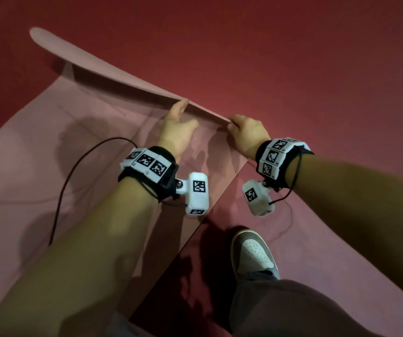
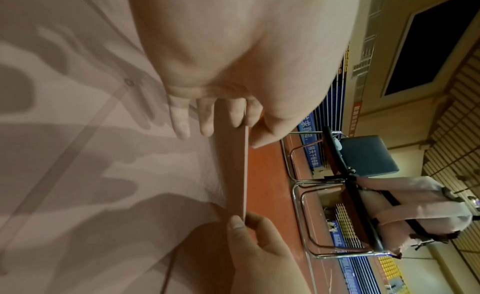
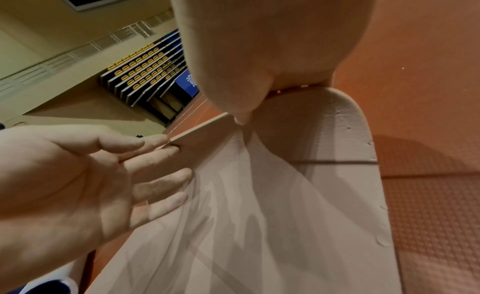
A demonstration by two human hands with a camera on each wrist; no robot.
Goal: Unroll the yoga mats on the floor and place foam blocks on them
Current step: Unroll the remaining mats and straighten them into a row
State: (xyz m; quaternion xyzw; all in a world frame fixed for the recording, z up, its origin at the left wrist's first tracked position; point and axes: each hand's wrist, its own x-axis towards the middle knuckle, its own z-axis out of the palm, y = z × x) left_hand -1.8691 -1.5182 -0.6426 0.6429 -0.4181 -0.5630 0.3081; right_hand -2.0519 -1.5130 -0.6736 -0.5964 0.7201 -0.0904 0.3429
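I hold the pink mat's [image 1: 93,132] raised end edge: left hand [image 1: 176,128] pinching it thumb-over-fingers, right hand [image 1: 249,132] curled on its corner. I should lower both hands evenly, keeping the edge taut, flat onto the floor [image 1: 293,57].

Both forearms are bare, each wrist wrapped in a black band [image 1: 158,164] carrying a row of white tiles printed with black square codes. A white camera housing [image 1: 197,194] with its own code juts from each band on a small screwed bracket. Thin black cables [image 1: 74,171] trail off. Grey-brown trousers [image 1: 293,310], perhaps; grey-and-white perforated sneaker [image 1: 254,251]
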